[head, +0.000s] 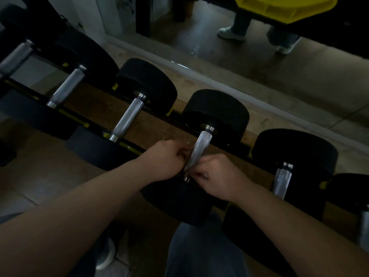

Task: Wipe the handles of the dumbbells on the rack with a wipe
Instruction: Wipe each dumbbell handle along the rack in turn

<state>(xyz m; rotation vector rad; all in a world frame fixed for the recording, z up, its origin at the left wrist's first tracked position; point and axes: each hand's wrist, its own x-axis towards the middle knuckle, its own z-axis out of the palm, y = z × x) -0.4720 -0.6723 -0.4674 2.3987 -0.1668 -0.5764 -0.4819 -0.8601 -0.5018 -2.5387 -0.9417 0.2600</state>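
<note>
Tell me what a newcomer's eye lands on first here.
The left hand and right hand grip one steel handle from both sides at centre. A row of black dumbbells runs from upper left to lower right; a yellow shape juts in top right.

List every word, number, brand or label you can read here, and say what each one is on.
No text can be read.
Dumbbell heads: black faces, no numbers visible.
Yellow tabs beside the heads: too small and dim to read.
Dark marks on the white panel: too blurred to read.
Yellow moulded part: no lettering visible.
</note>
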